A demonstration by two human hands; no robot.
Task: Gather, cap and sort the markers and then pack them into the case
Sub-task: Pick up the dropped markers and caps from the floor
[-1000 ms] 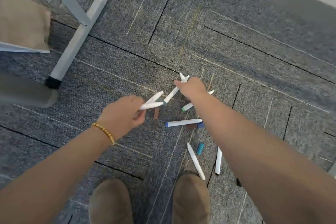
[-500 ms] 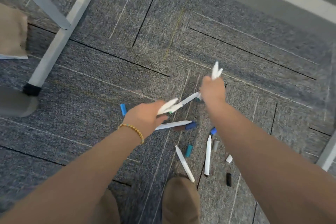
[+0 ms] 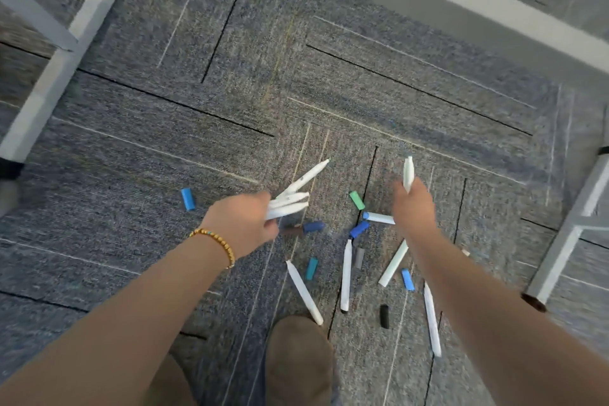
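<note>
Rising since before, the right hand [image 3: 413,204] grips one marker [image 3: 408,173] at centre-right; the left hand [image 3: 244,224] pinches three markers [image 3: 293,198] mid-frame. Five lie on carpet [image 3: 131,175] below.

**Open carpet ahead, clutter by the feet**

The carpet [image 3: 296,59] beyond both hands lies open. White table legs [image 3: 62,53] bound the left; another frame leg [image 3: 566,234] stands at the right. Between the arms, loose markers [image 3: 346,273] and caps [image 3: 357,200] crowd the floor, just ahead of a shoe [image 3: 298,362].
</note>
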